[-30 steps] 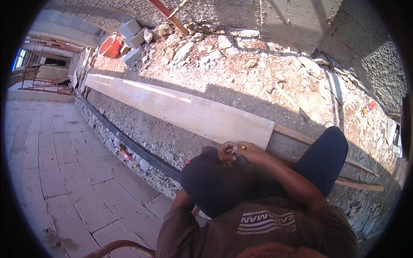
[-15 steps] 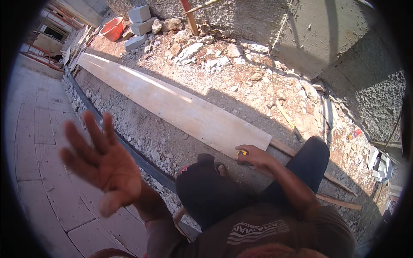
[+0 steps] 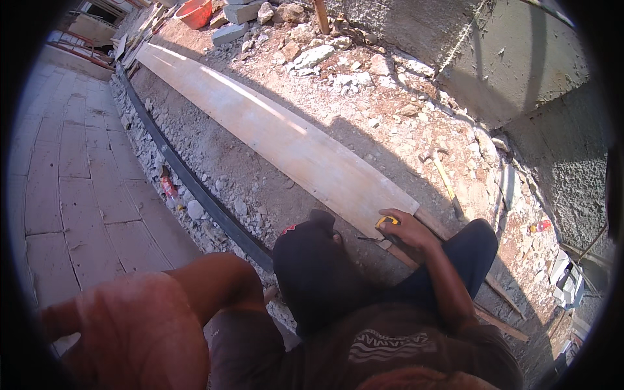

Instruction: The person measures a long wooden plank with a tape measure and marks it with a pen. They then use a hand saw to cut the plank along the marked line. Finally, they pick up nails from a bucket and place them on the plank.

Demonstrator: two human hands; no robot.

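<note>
My left hand (image 3: 140,331) is raised very close to the camera at the lower left, palm showing. Its thumb stands apart from the palm; the other fingers run out of the picture, and nothing shows in the hand. In my right hand (image 3: 413,231) is a small yellow and black tape measure (image 3: 388,221), with a thin dark part hanging off it. This hand rests at the near end of a long pale board (image 3: 279,149), which lies flat on the ground. My right knee (image 3: 478,240), in dark trousers, is bent beside that arm.
A hammer (image 3: 446,179) with a yellowish handle lies right of the board. Beyond are broken stones (image 3: 312,58), grey blocks (image 3: 229,34) and an orange tub (image 3: 194,14). A dark strip (image 3: 185,179) edges the paving (image 3: 78,195). Narrow wood strips (image 3: 500,286) lie by my knee.
My left hand has come down and closer to the camera from its raised, spread pose. The view has shifted, so the board sits higher. My right hand still holds the tape measure.
</note>
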